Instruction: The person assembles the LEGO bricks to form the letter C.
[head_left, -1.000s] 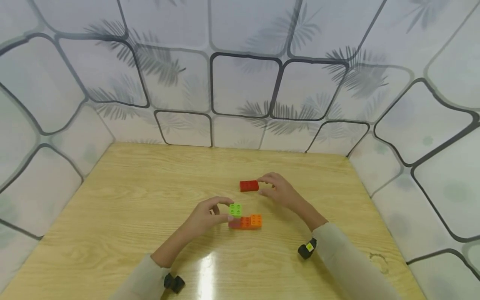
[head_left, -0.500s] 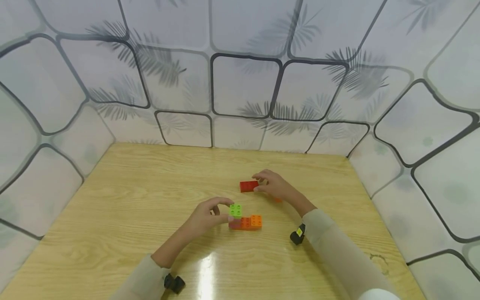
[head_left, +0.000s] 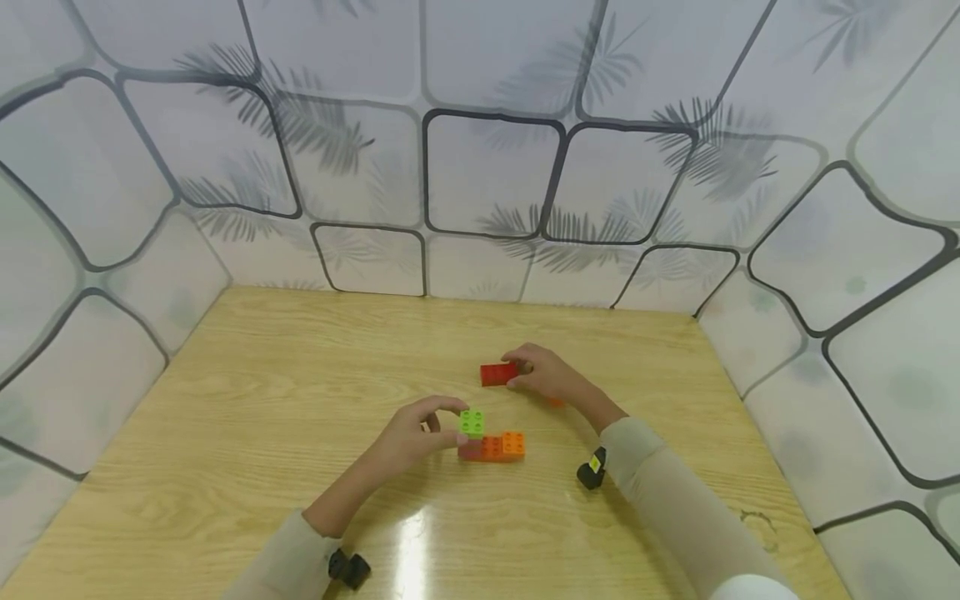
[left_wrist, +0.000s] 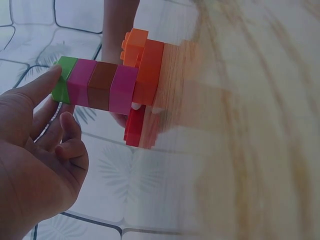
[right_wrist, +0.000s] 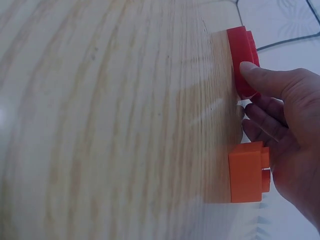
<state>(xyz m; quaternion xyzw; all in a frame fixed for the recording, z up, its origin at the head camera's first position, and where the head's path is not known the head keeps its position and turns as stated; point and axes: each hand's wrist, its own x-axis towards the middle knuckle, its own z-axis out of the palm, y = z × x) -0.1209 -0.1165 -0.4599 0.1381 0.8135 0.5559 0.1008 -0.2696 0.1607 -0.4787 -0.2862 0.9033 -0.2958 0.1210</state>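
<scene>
Thumb and index finger of my left hand pinch the green brick at the top of a short tower. Below it in the left wrist view come a pink brick, a brown brick and a second pink brick. This tower stands on one end of a long red-orange brick, whose other end carries a small orange brick. Further back, my right hand grips the right end of a flat red brick, thumb on its near side in the right wrist view.
A loose orange brick stands on the wooden table beneath my right hand, mostly hidden in the head view. Patterned white walls enclose the table at the back and sides.
My right hand has moved left onto the red brick's end and closed on it, and the loose orange brick has come partly into view. My left hand has stayed at the green brick.
</scene>
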